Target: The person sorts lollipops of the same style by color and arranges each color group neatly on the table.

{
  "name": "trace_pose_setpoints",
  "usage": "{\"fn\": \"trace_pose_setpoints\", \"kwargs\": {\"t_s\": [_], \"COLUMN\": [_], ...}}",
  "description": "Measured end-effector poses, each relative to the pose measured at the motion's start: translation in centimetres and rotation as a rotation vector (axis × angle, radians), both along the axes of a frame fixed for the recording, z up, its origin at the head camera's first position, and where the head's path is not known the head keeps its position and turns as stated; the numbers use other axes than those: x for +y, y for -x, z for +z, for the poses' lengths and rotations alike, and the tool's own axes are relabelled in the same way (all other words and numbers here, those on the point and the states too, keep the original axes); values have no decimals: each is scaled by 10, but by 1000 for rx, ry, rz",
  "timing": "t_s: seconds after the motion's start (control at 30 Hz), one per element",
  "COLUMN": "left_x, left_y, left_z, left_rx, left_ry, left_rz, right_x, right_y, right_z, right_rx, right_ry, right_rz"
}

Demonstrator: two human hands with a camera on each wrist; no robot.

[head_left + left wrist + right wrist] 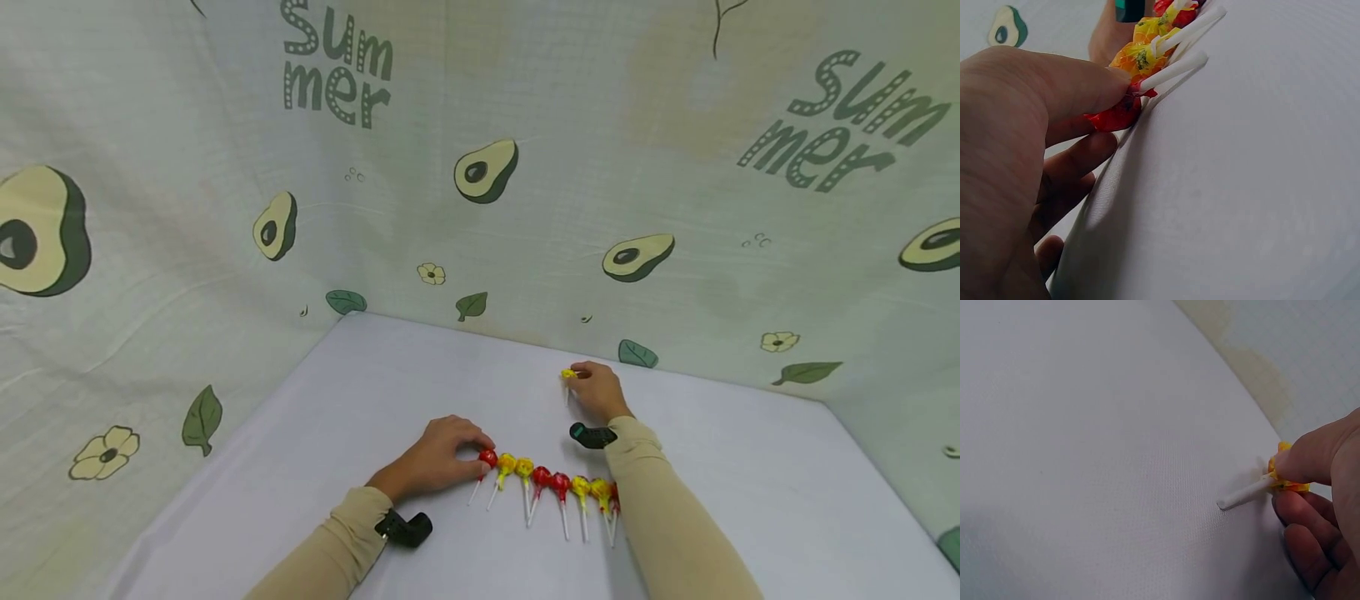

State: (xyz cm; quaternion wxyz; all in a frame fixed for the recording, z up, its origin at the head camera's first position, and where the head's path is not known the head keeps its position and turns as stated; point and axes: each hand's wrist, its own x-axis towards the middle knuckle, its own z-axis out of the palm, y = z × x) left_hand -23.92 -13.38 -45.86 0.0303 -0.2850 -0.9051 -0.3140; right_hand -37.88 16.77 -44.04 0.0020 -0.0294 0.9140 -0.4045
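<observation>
Fingers of left hand (433,460) pinching red lollipop (487,457), right hand (597,392) pinching half-hidden yellow lollipop (568,374).

Even, soft light is filling all 3 views; no glare showing anywhere. In the head view the wide lens is bending the backdrop (615,158) at the frame edges, esp. upper corners. Faint shadows are sitting under the arms on the surface (360,392). In the left wrist view the left hand (1016,169) is looming large and slightly soft, casting a dim shadow lower centre. Right wrist view is looking sharp w/ fabric weave visible.

Cloth-draped tabletop booth (675,167)
</observation>
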Motion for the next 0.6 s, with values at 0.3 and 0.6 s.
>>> {"fn": "trace_pose_setpoints", "kwargs": {"t_s": [0.3,0.6], "left_x": [0,-1], "left_y": [1,0], "left_z": [-1,0], "left_rx": [7,13], "left_ry": [10,12], "left_rz": [-2,2], "right_x": [0,5], "right_y": [-6,-12], "right_z": [2,12], "right_rx": [-12,-27], "right_ry": [30,165], "right_rz": [-34,-125]}}
